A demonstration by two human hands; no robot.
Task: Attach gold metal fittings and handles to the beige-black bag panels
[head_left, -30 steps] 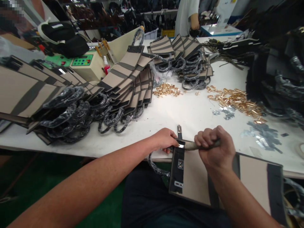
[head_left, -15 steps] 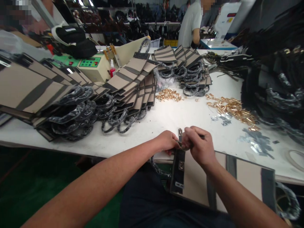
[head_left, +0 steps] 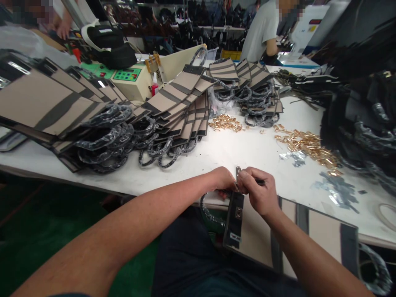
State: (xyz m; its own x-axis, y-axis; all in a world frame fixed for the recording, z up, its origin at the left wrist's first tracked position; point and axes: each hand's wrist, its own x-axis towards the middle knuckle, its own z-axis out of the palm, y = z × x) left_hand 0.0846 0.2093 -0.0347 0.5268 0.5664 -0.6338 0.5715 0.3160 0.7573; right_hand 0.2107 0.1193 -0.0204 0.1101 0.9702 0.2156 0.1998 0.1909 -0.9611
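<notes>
A beige bag panel [head_left: 256, 231] with dark bands lies at the table's front edge, partly over my lap. Plastic-wrapped handles [head_left: 213, 214] stick out at its ends. A small metal fitting [head_left: 238, 213] sits on its dark end band. My left hand [head_left: 225, 181] is closed at the panel's far corner, fingertips partly hidden. Right beside it, my right hand [head_left: 260, 190] is closed around a thin dark-handled tool [head_left: 260, 181], whose tip is hidden. A narrow strip with a metal end [head_left: 238, 170] pokes up between the hands.
Stacked bag panels [head_left: 176, 90] with wrapped handles fill the left and back. Gold fittings [head_left: 309, 144] and grey metal plates [head_left: 337, 192] lie in piles at right. Black bags [head_left: 371, 123] stand far right. A machine [head_left: 130, 80] and a person [head_left: 262, 31] are behind.
The view has shifted slightly, so the background sits a little to the right. Both hands stay at the panel's far corner, with the right hand still around the tool.
</notes>
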